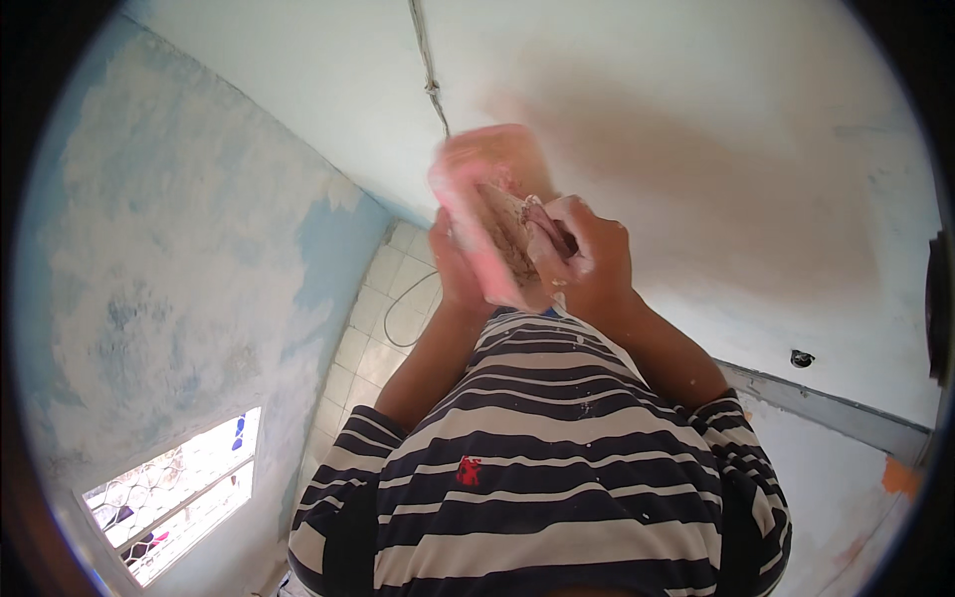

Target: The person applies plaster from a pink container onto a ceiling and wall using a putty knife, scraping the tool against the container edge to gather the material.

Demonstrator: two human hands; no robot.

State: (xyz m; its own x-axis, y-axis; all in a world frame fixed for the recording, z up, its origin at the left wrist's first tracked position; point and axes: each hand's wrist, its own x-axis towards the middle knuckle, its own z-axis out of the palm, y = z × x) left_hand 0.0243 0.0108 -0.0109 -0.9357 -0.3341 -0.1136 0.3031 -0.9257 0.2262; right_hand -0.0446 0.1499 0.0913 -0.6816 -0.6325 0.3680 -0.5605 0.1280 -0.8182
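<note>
A pink plastic tub (489,149), blurred by motion, is tilted in front of my chest with whitish putty smeared inside. My left hand (453,261) grips its left side, the fingers partly hidden behind it. In my right hand (595,249), closed round the handle, is a putty knife (505,207). Its blade reaches into the tub, and part of it is hard to make out. White putty is stuck to the fingers of my right hand.
A pale wall (696,169) rises ahead, with a cable (426,62) hanging down it and an electrical box hole (802,358). On the left is a patchy blue-white wall (189,219) with a barred window (179,493). Below lies a tiled floor (368,343) with a thin loop of wire.
</note>
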